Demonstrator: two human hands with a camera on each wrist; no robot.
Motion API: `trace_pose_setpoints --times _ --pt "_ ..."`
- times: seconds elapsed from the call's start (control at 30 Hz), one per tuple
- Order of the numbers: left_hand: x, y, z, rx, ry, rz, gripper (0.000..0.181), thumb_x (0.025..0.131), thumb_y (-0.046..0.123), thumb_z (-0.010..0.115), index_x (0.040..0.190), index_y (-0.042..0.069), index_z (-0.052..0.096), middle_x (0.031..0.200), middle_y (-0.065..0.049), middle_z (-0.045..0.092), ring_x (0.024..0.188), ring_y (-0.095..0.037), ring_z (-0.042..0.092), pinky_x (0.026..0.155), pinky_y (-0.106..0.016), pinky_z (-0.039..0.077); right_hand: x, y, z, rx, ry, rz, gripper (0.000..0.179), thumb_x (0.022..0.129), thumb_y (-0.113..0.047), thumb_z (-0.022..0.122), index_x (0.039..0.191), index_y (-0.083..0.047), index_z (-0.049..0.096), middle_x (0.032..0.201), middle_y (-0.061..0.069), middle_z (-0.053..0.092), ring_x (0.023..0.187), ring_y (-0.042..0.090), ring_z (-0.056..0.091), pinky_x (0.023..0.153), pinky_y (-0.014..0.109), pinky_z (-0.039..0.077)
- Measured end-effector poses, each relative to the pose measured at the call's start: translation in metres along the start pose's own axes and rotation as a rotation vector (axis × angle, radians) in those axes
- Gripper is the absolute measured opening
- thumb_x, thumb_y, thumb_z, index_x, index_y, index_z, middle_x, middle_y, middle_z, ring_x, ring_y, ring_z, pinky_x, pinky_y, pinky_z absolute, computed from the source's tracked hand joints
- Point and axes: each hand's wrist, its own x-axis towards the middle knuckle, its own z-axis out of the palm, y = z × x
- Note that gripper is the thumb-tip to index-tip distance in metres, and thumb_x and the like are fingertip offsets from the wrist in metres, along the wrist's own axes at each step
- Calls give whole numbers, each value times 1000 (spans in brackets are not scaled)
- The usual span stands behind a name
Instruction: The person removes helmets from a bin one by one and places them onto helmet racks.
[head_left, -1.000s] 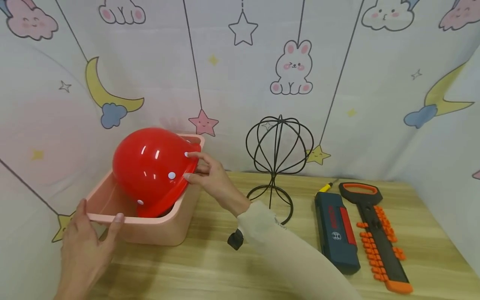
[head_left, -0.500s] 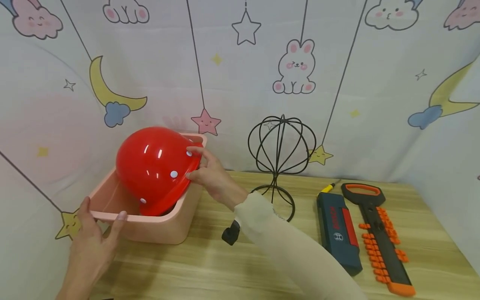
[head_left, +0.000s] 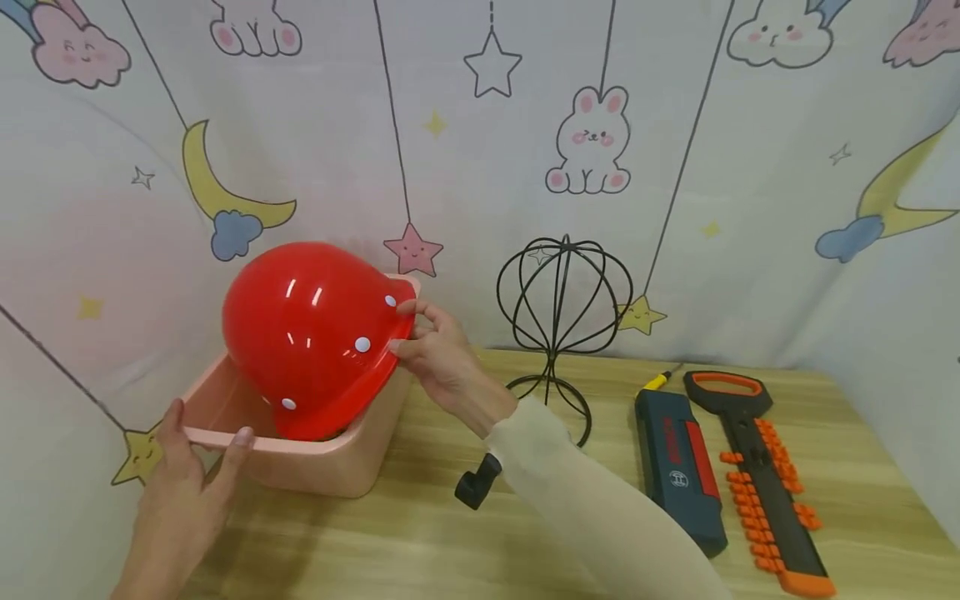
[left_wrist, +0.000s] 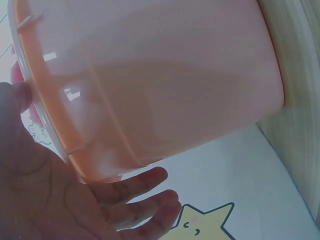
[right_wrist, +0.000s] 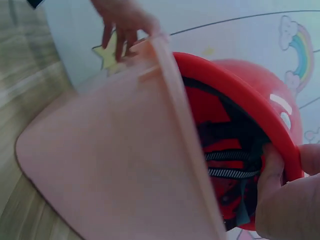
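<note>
A red hard hat (head_left: 300, 317) with white studs sits tilted in a pink plastic bin (head_left: 307, 467), its dome rising above the rim. My right hand (head_left: 442, 354) grips the hat's brim at the bin's right side. In the right wrist view, fingers reach inside the brim beside the dark straps (right_wrist: 232, 165) while the thumb stays outside. My left hand (head_left: 183, 492) holds the bin's near left corner, thumb over the rim. In the left wrist view, several fingers (left_wrist: 142, 200) of that hand extend past the bin's outer wall.
Right of the bin stands a black wire stand (head_left: 555, 325) with a globe-shaped top. Farther right lie a dark blue Bosch case (head_left: 678, 475), a yellow-tipped tool (head_left: 657, 381) and a black rack (head_left: 765, 483) with orange clips. A patterned cloth backs the wooden table (head_left: 420, 533).
The hard hat has risen slightly, with my right hand still on its brim. My left hand keeps its hold on the bin's corner. The head view has shifted a little.
</note>
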Motion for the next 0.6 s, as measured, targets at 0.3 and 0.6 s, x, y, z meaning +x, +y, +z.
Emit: trace_pose_setpoints --times 0.3,0.6 --pt "-1 -2 -1 26 22 72 103 110 57 45 169 2 -19 158 -53 29 133 -75 41 101 -87 38 -45 -60 -18 213 -33 -184 37 98 16 55 91 -20 51 94 0 64 105 21 64 79 21 63" --pt "-3 -4 -6 29 1 76 101 111 56 42 168 1 -21 154 -57 29 130 -78 41 95 -84 42 -93 -122 -63 223 -36 -380 36 102 16 47 96 -19 54 98 -1 67 99 16 69 84 22 65"
